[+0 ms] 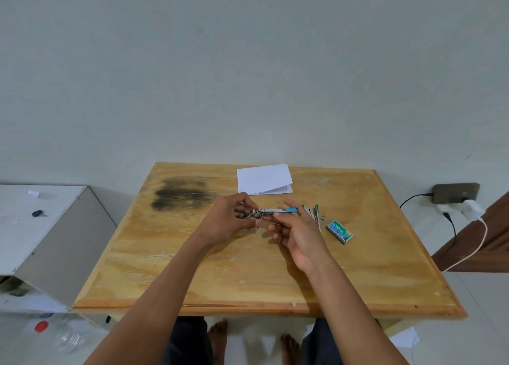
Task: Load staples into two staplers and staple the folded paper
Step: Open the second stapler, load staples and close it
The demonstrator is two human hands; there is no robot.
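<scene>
Over the middle of the wooden table, my left hand and my right hand both hold a small metal stapler with a blue end. It is swung open, its hinge end in my left fingers and its blue end by my right fingers. A second stapler with green parts lies open just behind my right hand, partly hidden. A green staple box sits to the right of it. The folded white paper lies at the table's far edge.
A dark burn stain marks the table's far left. A white cabinet stands to the left. A power strip with a charger and cables lies at the right by the wall. Plastic bottles are on the floor at the lower left.
</scene>
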